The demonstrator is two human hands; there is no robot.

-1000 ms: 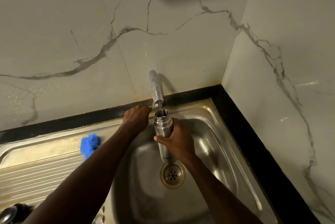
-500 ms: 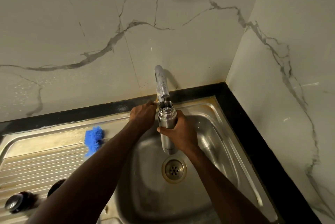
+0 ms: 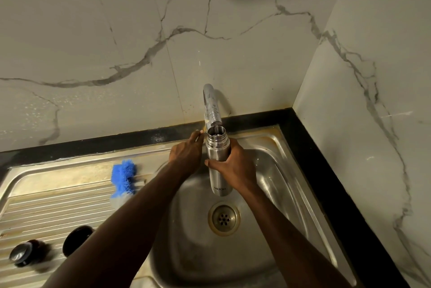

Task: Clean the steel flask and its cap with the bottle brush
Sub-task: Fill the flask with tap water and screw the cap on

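While the right hand (image 3: 235, 167) grips the flask (image 3: 218, 159) upright over the sink (image 3: 275, 185), fingers curled round it, its mouth sits under the tap (image 3: 211, 106). The left hand (image 3: 186, 152) reaches behind the flask — its grip cannot be told. The brush (image 3: 123, 177) lies on the drainboard.

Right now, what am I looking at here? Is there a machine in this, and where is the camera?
No machine: a person's two bare arms, filmed by a wide-angle camera worn on their head, looking down at a steel sink. The right hand grips an open steel flask upright under the tap, where a thin stream runs into its mouth. The left hand reaches to the tap's base; what its fingers do there is hidden. On the ribbed draining board lie a blue bottle brush and two dark round pieces, probably the cap parts.
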